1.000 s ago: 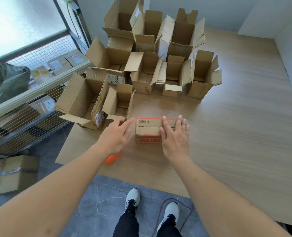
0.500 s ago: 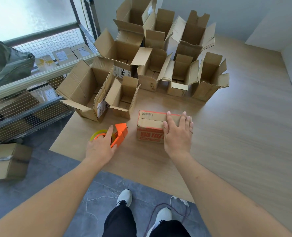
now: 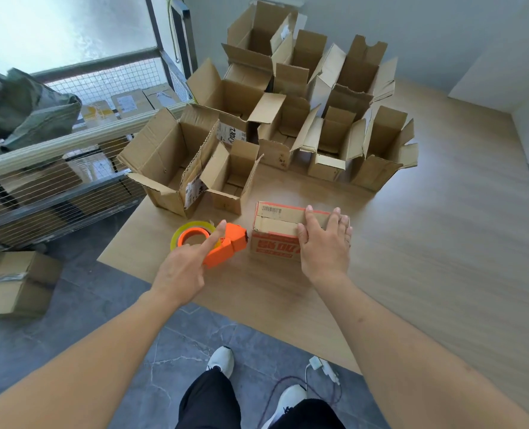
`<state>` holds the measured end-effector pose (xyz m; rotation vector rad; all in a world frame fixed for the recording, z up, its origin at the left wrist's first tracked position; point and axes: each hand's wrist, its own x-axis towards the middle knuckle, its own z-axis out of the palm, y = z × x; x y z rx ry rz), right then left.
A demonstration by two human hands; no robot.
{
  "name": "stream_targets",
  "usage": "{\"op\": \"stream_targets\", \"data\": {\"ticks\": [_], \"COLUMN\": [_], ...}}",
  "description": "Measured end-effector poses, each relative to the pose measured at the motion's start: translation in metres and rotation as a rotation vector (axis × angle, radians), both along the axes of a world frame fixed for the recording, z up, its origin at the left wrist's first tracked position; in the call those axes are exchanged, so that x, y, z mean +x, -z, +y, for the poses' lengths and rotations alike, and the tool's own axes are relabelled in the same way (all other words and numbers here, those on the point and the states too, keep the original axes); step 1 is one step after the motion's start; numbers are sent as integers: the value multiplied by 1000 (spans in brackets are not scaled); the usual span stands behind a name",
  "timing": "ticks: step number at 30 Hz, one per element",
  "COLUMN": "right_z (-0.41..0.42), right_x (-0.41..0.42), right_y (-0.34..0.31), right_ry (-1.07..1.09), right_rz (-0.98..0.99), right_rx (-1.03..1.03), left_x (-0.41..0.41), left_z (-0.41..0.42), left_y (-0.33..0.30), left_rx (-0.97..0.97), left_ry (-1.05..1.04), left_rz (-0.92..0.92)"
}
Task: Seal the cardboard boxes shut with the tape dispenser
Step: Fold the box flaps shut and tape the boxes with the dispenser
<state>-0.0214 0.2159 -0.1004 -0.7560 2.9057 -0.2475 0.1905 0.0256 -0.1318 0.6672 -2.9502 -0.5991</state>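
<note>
— Looking at the near box [image 3: 275, 230], where was it placed relative to the tape dispenser [image 3: 223, 246]?

— It was set directly to the dispenser's right, on the wooden table [image 3: 443, 243]; the orange nose was seen almost touching the box's left end. The box's long axis and flap seam ran left to right, in line with the dispenser.

— How were the hands disposed?

— The dispenser was gripped by the left hand [image 3: 182, 270], forefinger laid straight along its top, the other fingers hidden beneath. The flaps were pressed down by the right hand [image 3: 323, 243], fingers straight and flat over the right half of the lid.

— What could be obstructed?

— A pull along the seam would, it was judged, be met by that flat hand. The open boxes [image 3: 288, 119] behind were well apart from the seam line.
</note>
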Motion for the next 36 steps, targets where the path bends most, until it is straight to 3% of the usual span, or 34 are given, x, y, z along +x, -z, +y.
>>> {"op": "stream_targets", "data": {"ticks": [7,18,26,32,34,36], "right_z": [0,7,0,-8,-13,-19], "right_x": [-12,-38,-69,-81,-81,-81], "right_y": [-21,-43,-66,-89,-86,-79], "right_ry": [-33,-96,-151,-244,-286,-303], "right_rz": [-163,-383,-350,-261,-222,-326], "right_rx": [24,7,0,137,38,-133], "left_x": [13,-49,-94,-106,-108,-110], "left_z": [-9,-6,-5,-9,-11,-12], "left_y": [-46,-100,-93,-88,-87,-87], "left_rx": [-37,-255,-344,-365,-364,-365], "left_ry": [119,447,648,737,756,764], "left_rz": [175,94,52,44,48,51]}}
